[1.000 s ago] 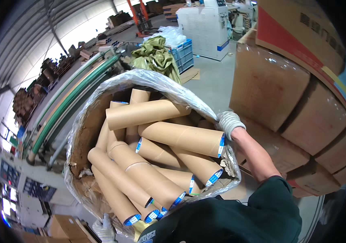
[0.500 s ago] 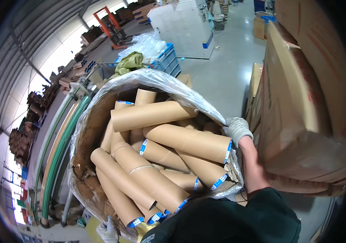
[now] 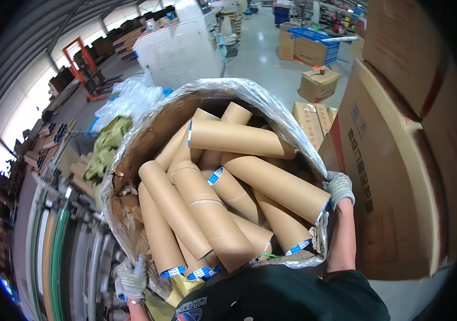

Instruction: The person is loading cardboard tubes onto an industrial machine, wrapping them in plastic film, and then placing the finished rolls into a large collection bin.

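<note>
Bin (image 3: 239, 86) shifted frame-right | tubes (image 3: 207, 214) inside, centre | right hand (image 3: 340, 188), centre right: fingers gripping bin | left hand (image 3: 132, 277), lower left: can't tell finger grip

Left grip (image 3: 132, 278), right grip (image 3: 341, 189) on bin (image 3: 279, 109); tubes (image 3: 219, 232) inside.

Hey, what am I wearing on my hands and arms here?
Your left hand and right hand wear off-white, knitted-looking gloves. A narrow, light band shows at the left wrist. The right arm has a dark short sleeve, leaving the forearm bare.
</note>
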`<state>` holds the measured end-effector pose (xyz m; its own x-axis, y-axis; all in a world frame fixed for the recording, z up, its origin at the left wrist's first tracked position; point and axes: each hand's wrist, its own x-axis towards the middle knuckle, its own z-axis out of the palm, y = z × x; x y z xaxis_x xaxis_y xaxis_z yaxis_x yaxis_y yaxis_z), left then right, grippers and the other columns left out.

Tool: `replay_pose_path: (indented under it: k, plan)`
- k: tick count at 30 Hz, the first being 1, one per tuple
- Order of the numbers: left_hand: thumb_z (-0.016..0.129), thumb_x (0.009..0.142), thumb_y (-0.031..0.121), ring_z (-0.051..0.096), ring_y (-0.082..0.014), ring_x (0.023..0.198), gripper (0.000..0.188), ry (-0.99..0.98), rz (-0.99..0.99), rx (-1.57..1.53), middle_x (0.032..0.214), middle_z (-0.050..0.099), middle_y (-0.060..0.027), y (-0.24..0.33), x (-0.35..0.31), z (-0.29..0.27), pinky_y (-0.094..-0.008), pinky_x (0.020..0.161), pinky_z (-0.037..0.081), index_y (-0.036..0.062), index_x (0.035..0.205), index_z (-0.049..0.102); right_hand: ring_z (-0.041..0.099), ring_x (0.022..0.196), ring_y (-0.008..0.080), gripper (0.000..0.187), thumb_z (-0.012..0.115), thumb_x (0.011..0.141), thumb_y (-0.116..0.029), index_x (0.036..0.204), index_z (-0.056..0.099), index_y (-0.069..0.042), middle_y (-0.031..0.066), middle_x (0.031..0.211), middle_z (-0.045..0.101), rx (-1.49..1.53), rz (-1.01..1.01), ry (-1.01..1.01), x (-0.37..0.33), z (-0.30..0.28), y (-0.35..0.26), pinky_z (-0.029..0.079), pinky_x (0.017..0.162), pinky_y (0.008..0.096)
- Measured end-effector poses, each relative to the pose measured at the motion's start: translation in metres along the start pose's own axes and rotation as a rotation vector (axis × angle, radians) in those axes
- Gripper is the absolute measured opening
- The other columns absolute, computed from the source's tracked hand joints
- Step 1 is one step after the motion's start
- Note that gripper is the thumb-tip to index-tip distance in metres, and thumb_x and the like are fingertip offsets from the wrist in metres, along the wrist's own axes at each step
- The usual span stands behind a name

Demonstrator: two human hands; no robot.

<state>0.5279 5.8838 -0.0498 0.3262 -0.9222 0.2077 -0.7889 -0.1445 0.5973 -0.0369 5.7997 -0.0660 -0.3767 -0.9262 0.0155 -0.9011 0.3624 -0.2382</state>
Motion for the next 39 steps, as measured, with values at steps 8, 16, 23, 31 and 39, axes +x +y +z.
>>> replay_pose_path:
  k: [8,16,23,31,39]
  plan:
    - [0.062,0.08,0.031,0.036,-0.0261,0.038,0.045,-0.043,0.229,-0.046,0.043,0.04,-0.0144,-0.038,0.042,0.017,-0.0396,0.043,0.029,0.0027,0.049,0.047,0.06,0.076,0.0333,0.02,0.066,0.069,-0.021,0.088,0.066,-0.012,0.0173,0.081,0.061,0.023,0.082,0.101,-0.045,0.011,-0.019,0.048,0.068,0.0417]
    - [0.063,0.078,0.034,0.038,-0.0303,0.038,0.046,-0.023,0.209,-0.13,0.044,0.041,-0.0163,-0.071,0.054,0.023,-0.0413,0.044,0.03,0.0023,0.048,0.047,0.061,0.075,0.0328,0.022,0.067,0.067,-0.02,0.086,0.065,-0.009,0.0172,0.081,0.063,-0.083,0.08,0.171,-0.064,0.031,-0.022,0.048,0.068,0.0417]
    - [0.063,0.078,0.033,0.046,-0.0304,0.043,0.039,-0.066,0.349,-0.242,0.051,0.049,-0.0176,-0.087,0.106,0.058,-0.0394,0.044,0.034,0.0028,0.054,0.055,0.061,0.08,0.0342,0.021,0.059,0.072,-0.021,0.089,0.065,-0.011,0.0182,0.086,0.062,-0.235,0.192,0.23,-0.085,0.055,-0.022,0.048,0.071,0.0428]
    - [0.063,0.078,0.031,0.045,-0.0299,0.041,0.032,-0.146,0.398,-0.271,0.048,0.047,-0.0149,-0.121,0.169,0.092,-0.04,0.043,0.033,0.0054,0.059,0.059,0.06,0.075,0.0356,0.027,0.066,0.069,-0.03,0.085,0.066,-0.009,0.0188,0.081,0.062,-0.245,0.273,0.298,-0.109,0.067,-0.065,0.047,0.069,0.0432]
    - [0.064,0.077,0.024,0.045,-0.0303,0.04,0.009,-0.032,0.812,0.129,0.046,0.044,-0.01,-0.201,0.099,0.048,-0.0418,0.038,0.031,0.0185,0.071,0.061,0.061,0.079,0.0333,0.022,0.061,0.071,-0.022,0.088,0.067,-0.011,0.0168,0.083,0.063,-0.052,0.304,0.2,-0.203,0.089,-0.047,0.048,0.072,0.0414]
